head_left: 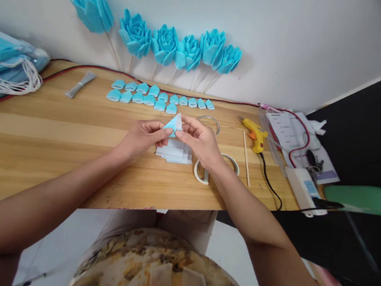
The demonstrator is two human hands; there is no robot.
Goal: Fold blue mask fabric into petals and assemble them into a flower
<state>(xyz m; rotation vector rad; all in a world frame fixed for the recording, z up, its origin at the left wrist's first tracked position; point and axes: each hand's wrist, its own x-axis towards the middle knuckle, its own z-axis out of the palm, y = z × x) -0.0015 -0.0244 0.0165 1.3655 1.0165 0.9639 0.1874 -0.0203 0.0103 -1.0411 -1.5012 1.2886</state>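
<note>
Here, at frame centre, left hand [144, 135] and right hand [204, 142], fingers of both pinched together on a folded blue-and-white piece [175, 123] (tip upward), white sheets [175, 152] just below, blue flowers [165, 45] near top.

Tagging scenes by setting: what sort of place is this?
Likely a craft workspace, home or small workshop: stemmed blue flowers by the wall, a yellow glue gun, and rows of folded blue pieces on a wooden table.

Wht wall [285, 49] bhnd wood tbl [53, 149] — pale flr [59, 234] below.
</note>
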